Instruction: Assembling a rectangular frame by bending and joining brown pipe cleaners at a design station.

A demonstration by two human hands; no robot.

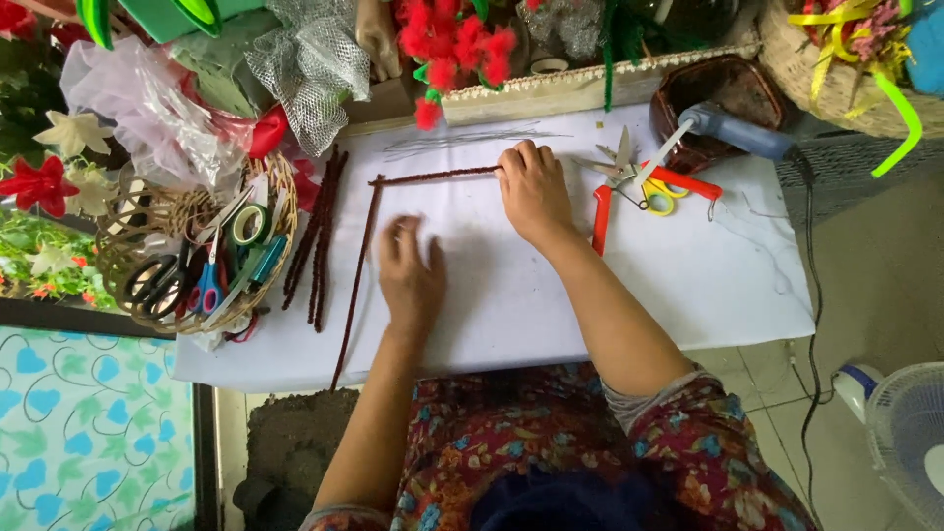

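**My hands on two long brown fuzzy stems at a white craft surface**

I looked down at a white surface [610, 295] crowded round its edges with craft supplies. Two long, thin, dark brown fuzzy stems lay on it, meeting at a corner like an upside-down L. The horizontal stem [433, 176] ran along the far side; the upright stem [356, 280] ran from that corner back toward me, its near end reaching past the surface's edge.

My right hand [536, 192] was curled, fingertips pressing down on the right end of the horizontal stem. My left hand [411, 275] lay open and flat on the white cover, just beside the upright stem, gripping nothing.

I judged the stems to be very light, soft on the outside and easily bent, likely holding whatever bend they were given. They looked best held with a fingertip pinch near an end or at the corner; a grip mid-length would probably let them sag or kink.

To my left lay a bundle of spare brown stems [317, 231], then a wicker basket [280, 187] holding scissors and tape. To my right lay red-handled pliers [602, 218], small scissors [629, 167] and a grey-blue glue gun [737, 131]. Thin wires [462, 143] lay beyond my right hand.
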